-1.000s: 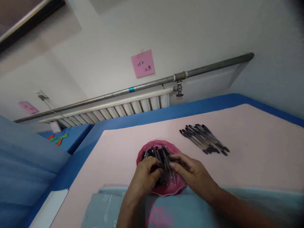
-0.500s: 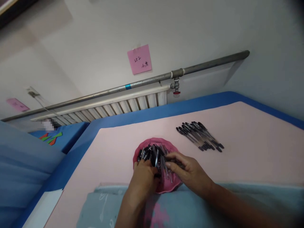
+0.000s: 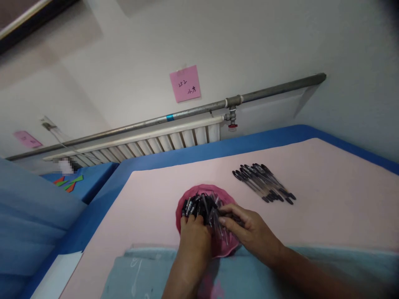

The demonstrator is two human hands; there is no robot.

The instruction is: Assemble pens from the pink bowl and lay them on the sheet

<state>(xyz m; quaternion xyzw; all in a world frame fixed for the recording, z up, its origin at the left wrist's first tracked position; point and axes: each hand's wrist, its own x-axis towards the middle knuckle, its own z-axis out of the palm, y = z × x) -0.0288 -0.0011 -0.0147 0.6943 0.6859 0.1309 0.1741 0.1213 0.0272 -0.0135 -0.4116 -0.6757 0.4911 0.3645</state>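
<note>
A pink bowl [image 3: 229,251] with a wavy rim holds several black pen caps [image 3: 196,203] on its left and clear pen barrels [image 3: 222,232] on its right. My left hand [image 3: 195,234] reaches over the near rim, its fingers curled down among the black parts. What it grips is hidden. My right hand [image 3: 251,228] is at the bowl's right side, thumb and fingers closed on a pen, most of it covered by the fingers. Right of the bowl, several black-capped pens [image 3: 262,182] lie side by side in a slanted row.
The pink table top [image 3: 149,203] has a blue border. Pale blue-green cloth [image 3: 149,270] lies along the near edge. A white sheet [image 3: 57,274] is at lower left. Behind stand a radiator [image 3: 149,145] and a pipe [image 3: 199,109]; a blue curtain [image 3: 28,216] hangs at left.
My left hand has turned and shifted slightly right, with its fingers lower among the black parts. My right hand stays nearly in place. The whole view has dropped slightly.
</note>
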